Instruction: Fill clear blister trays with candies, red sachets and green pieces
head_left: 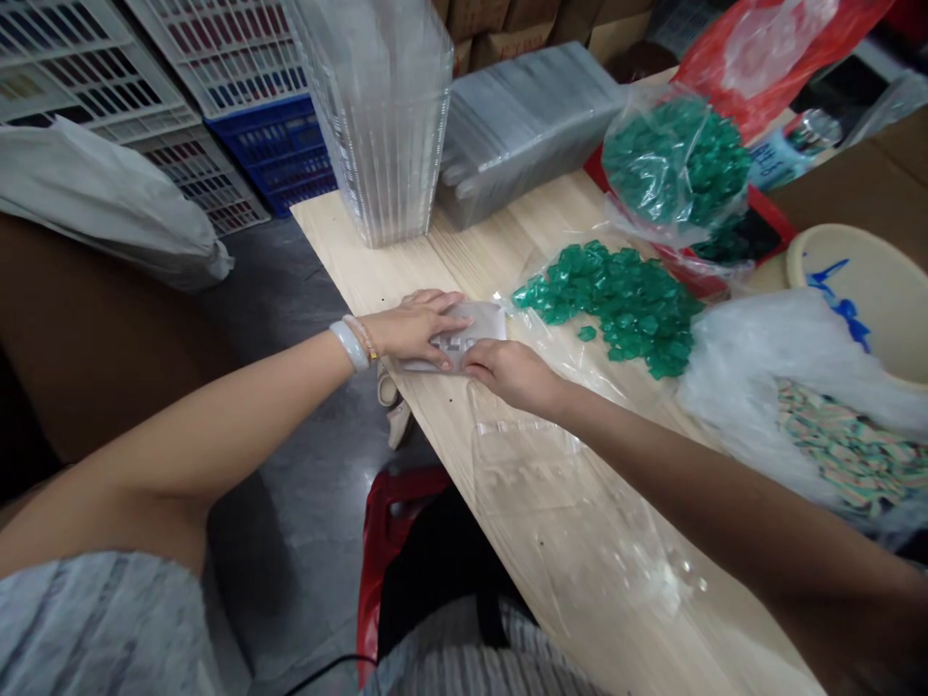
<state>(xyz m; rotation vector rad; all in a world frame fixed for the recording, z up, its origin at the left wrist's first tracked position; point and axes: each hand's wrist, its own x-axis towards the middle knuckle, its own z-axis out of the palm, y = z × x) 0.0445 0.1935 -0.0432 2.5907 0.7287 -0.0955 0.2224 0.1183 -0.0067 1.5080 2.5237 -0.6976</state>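
Note:
A clear plastic blister pack [491,319] lies flat near the left edge of the wooden table [406,266]. My left hand [417,329] rests across it, fingers spread and palm down. At its near right corner, my right hand [513,373] has curled fingers and thumb pressed on the rim. What the pack contains is mostly covered by my hands. Just beyond it is a loose heap of green translucent plastic pieces [616,300]. Closer to me lie some clear plastic blister sheets [536,474], partly beneath my right forearm.
Tall stacked clear plastic packs [384,126] and a lower row of packs [522,126] stand at the back. Rightward are a bag of green pieces [674,164], a cream basin [884,290] and a bag of striped pieces [848,445]. Crates [268,145] stand behind left.

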